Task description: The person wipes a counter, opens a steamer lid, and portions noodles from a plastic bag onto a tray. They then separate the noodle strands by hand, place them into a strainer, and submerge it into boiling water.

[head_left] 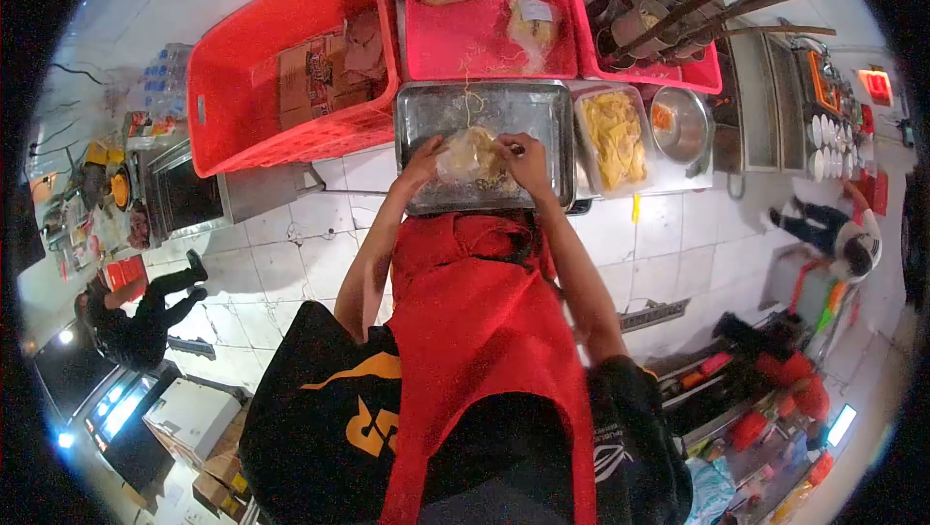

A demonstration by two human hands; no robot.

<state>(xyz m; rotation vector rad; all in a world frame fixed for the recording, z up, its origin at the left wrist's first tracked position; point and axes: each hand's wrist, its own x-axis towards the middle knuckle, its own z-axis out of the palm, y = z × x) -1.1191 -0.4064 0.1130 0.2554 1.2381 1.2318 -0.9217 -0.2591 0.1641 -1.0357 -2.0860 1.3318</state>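
Note:
A clear plastic bag with pale yellow contents, perhaps noodles, is between my hands over a metal tray. My left hand has its fingers closed on the bag's left edge. On the opposite side my right hand pinches the bag, fingers curled in. A few thin yellow strands lie on the tray beyond the bag, and crumbs are scattered near its front. The bag's opening is hard to make out.
Behind the tray sits a pink bin with a tied bag of noodles. A red crate holding cardboard stands left. To the right are a tub of yellow sheets, a steel bowl and long-handled strainers. Other people are farther off.

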